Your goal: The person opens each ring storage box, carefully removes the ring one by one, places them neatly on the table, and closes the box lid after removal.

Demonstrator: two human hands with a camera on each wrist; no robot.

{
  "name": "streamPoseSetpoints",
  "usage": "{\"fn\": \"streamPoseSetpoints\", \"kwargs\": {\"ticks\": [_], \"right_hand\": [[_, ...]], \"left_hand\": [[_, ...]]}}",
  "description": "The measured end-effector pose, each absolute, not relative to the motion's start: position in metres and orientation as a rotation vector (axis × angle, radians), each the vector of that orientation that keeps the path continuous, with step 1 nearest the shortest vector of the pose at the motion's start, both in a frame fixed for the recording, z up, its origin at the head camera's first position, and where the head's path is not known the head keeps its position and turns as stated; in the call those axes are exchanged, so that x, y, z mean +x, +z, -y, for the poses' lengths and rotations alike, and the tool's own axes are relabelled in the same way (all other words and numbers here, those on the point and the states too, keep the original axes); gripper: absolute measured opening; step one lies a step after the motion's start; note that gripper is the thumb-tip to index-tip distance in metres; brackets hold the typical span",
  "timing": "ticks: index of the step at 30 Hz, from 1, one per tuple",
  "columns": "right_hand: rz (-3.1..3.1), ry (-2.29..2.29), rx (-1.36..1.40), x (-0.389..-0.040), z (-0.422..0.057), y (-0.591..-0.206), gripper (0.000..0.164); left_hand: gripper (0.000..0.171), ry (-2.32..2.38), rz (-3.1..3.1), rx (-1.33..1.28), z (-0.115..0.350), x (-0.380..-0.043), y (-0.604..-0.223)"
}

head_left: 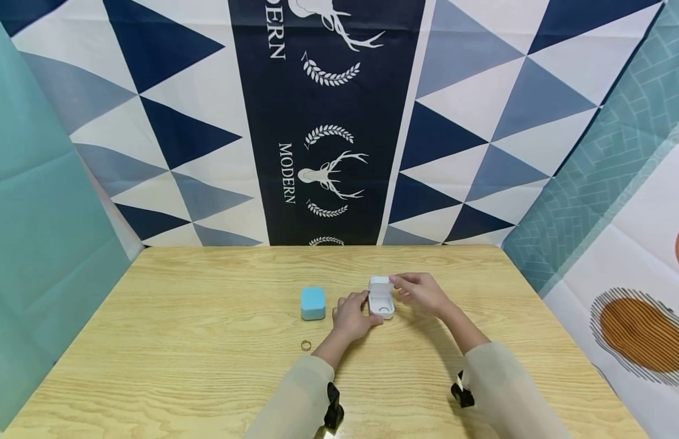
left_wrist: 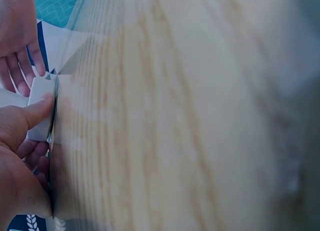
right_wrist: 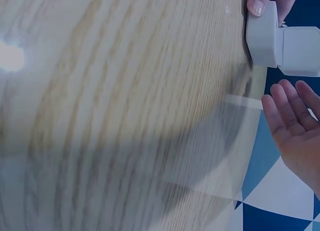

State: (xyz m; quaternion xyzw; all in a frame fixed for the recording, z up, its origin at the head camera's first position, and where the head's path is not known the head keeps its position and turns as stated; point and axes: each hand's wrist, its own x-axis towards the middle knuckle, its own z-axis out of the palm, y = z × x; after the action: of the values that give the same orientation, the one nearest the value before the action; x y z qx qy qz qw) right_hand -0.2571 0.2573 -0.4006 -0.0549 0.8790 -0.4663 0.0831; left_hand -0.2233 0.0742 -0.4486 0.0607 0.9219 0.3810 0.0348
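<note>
White box, hinged, rounded corners. Lid raised; pale interior showing a small curved outline. Base sits flat on the worktop.

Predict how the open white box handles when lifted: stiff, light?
Likely stiff: the white box keeps flat, undented faces in the grip of the left hand. Its raised lid may swing, as it appears hinged. Probably light, given its small size.
</note>
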Motion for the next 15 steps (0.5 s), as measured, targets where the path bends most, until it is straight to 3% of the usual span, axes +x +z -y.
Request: {"fn": "streamPoseSetpoints", "kwargs": {"ticks": [15], "right_hand": [[-2.678,-1.392,-0.186,-0.248,-0.27,-0.396,0.051]], "left_hand": [[0.069,1.167,-2.836,0.183,-0.074,-0.225,-0.449]]}}
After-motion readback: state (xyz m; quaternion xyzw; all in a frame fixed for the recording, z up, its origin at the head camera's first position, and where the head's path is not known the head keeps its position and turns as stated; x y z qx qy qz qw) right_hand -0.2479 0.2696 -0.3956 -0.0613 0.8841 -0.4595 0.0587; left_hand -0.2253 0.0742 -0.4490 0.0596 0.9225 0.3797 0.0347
